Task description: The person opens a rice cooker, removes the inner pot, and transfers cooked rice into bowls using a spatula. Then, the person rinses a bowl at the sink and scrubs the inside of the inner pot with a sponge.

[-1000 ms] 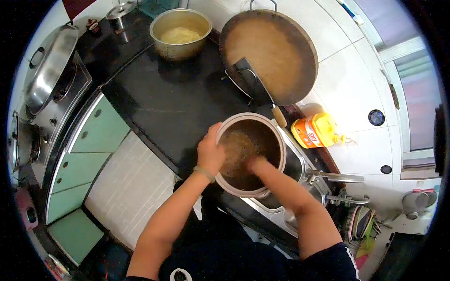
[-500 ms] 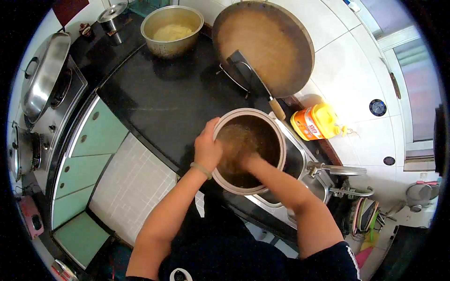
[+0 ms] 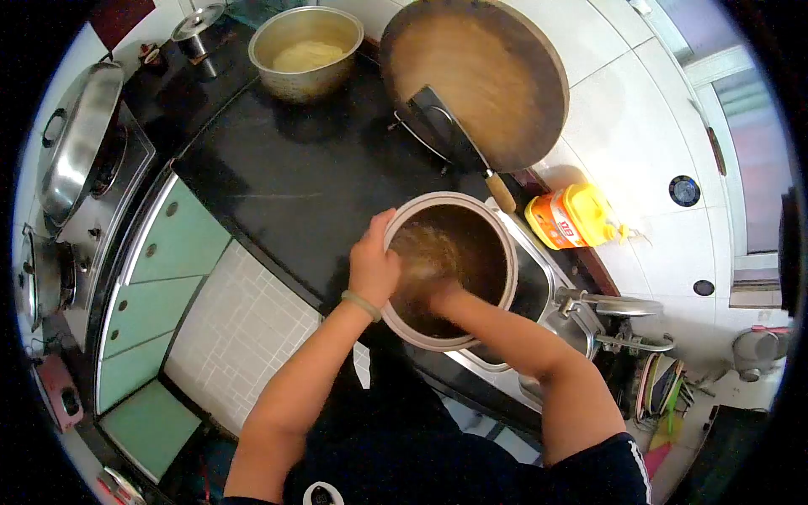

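Note:
A round, deep pot with a pale rim and dark brown inside (image 3: 510,278) stands at the counter's front, partly over the sink. My left hand (image 3: 373,263) grips its left rim, thumb and fingers wrapped over the edge. A bracelet circles that wrist. My right hand (image 3: 441,295) reaches down inside the pot near its bottom. Its fingers are blurred and hidden, so I cannot make out whether they hold anything. A brownish smear or wet patch shows on the pot's inner wall beside the hand.
A cleaver (image 3: 459,139) leans in a metal rack (image 3: 412,143) before a large wok (image 3: 551,101). A metal pot (image 3: 307,84) with pale yellow contents stands behind. Right of the pot are a yellow-orange jug (image 3: 562,220), the steel sink (image 3: 532,295) and faucet (image 3: 614,305). The stove (image 3: 93,210) is left.
My right hand has shifted slightly left inside the pot. My left hand keeps its hold on the rim. The whole view has moved a little.

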The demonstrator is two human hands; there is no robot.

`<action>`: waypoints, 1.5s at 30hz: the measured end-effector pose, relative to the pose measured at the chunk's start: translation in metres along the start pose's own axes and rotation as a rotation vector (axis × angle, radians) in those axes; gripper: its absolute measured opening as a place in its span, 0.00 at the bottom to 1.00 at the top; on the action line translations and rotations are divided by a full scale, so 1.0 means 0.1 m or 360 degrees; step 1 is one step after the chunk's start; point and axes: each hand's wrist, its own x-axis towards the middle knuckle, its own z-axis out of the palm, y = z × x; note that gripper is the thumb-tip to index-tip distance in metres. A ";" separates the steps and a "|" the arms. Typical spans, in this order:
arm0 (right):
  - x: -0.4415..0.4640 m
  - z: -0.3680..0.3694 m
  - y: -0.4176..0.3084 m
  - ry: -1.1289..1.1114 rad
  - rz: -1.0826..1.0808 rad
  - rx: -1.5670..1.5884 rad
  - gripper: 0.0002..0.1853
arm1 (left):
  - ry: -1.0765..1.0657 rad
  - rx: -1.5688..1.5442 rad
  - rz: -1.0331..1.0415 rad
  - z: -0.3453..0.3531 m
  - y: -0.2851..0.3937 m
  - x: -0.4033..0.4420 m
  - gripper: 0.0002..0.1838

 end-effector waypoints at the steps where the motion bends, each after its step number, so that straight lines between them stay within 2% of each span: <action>1: 0.12 0.25 -0.03 0.0135 -0.0001 0.0027 0.23 | -0.0009 -0.0002 0.0002 0.01 -0.01 0.01 0.27; 3: 0.38 0.22 -0.06 0.0229 0.0024 0.0078 0.22 | -0.0019 0.0031 0.0064 0.01 -0.04 0.03 0.27; 5: 0.55 -0.05 0.05 -0.0021 0.0090 0.0019 0.22 | -0.0024 0.0079 0.0081 0.01 -0.06 0.03 0.28; 7: 0.53 -0.42 0.08 -0.0450 0.0164 -0.0203 0.21 | -0.0013 0.0114 0.0130 0.01 -0.03 0.04 0.28; 9: 0.53 -0.45 0.16 -0.0472 0.0434 0.0051 0.20 | -0.0009 0.0128 0.0079 -0.01 0.01 0.04 0.27; 11: 0.50 0.31 0.22 -0.0358 0.0324 -0.0104 0.17 | -0.0002 0.0096 0.0071 -0.01 0.01 0.04 0.27; 12: 0.46 0.84 0.24 0.0225 0.0008 -0.0741 0.18 | -0.0012 0.0063 0.0067 -0.01 0.01 0.03 0.27; 14: 0.58 1.27 0.31 0.0824 -0.0321 -0.1364 0.18 | -0.0019 0.0064 0.0111 -0.01 -0.03 0.05 0.27; 15: 0.46 0.96 0.20 0.0442 -0.0251 -0.0858 0.18 | -0.0030 0.0065 0.0150 0.00 -0.06 0.05 0.27; 16: 0.39 0.39 0.09 -0.0095 -0.0084 -0.0297 0.19 | -0.0036 0.0062 0.0143 0.00 -0.08 0.06 0.27; 19: 0.46 -0.65 0.14 -0.0680 0.0200 0.0050 0.20 | -0.0087 0.0055 0.0174 0.00 -0.08 0.06 0.27; 20: 0.42 -0.73 0.07 -0.0841 0.0198 -0.0153 0.21 | -0.0082 0.0071 0.0150 0.00 -0.05 0.06 0.27; 21: 0.44 -0.47 0.04 -0.0830 0.0201 -0.0161 0.21 | -0.0067 0.0082 0.0130 0.00 -0.03 0.08 0.27; 23: 0.45 0.35 0.01 -0.0260 0.0079 -0.0265 0.22 | -0.0061 0.0059 0.0132 0.02 -0.05 0.08 0.27; 28: 0.47 0.24 -0.02 -0.0346 0.0068 -0.0050 0.20 | -0.0114 0.0047 0.0154 0.00 -0.04 0.07 0.27; 30: 0.49 -0.22 0.30 -0.0413 0.0244 0.0088 0.19 | -0.0020 0.0119 0.0206 0.01 -0.05 0.08 0.29; 32: 0.39 -0.54 0.47 -0.0595 0.0388 -0.0022 0.17 | -0.0023 0.0119 0.0148 0.01 -0.02 0.07 0.29; 34: 0.16 -0.29 0.55 -0.0487 0.0361 0.0018 0.17 | -0.0018 0.0117 0.0090 0.01 -0.01 0.06 0.29; 36: 0.01 0.03 0.45 -0.0077 0.0123 0.0040 0.19 | 0.0027 0.0035 0.0109 0.05 -0.04 0.05 0.30; 38: 0.10 0.56 0.19 0.0121 -0.0009 0.0127 0.21 | -0.0017 0.0007 0.0049 0.04 -0.01 0.04 0.28; 40: 0.32 0.78 -0.02 0.0017 0.0073 0.0245 0.22 | -0.0066 -0.0007 -0.0002 0.05 -0.02 0.05 0.27; 41: 0.45 0.63 -0.14 0.0070 0.0101 0.0188 0.17 | -0.0014 0.0063 0.0105 0.06 -0.05 0.06 0.29; 42: 0.46 0.24 -0.22 -0.0033 0.0133 0.0081 0.16 | 0.0037 0.0132 0.0211 0.06 -0.07 0.07 0.31; 43: 0.47 -0.17 -0.31 -0.0137 0.0158 -0.0028 0.15 | 0.0030 0.0140 0.0215 0.06 -0.07 0.07 0.31; 44: 0.45 -0.67 -0.35 -0.0393 0.0183 -0.0187 0.17 | 0.0028 0.0124 0.0242 0.05 -0.06 0.07 0.31; 45: 0.67 -0.46 -0.08 -0.0218 0.0279 -0.0149 0.14 | 0.0027 0.0106 0.0267 0.04 -0.05 0.06 0.31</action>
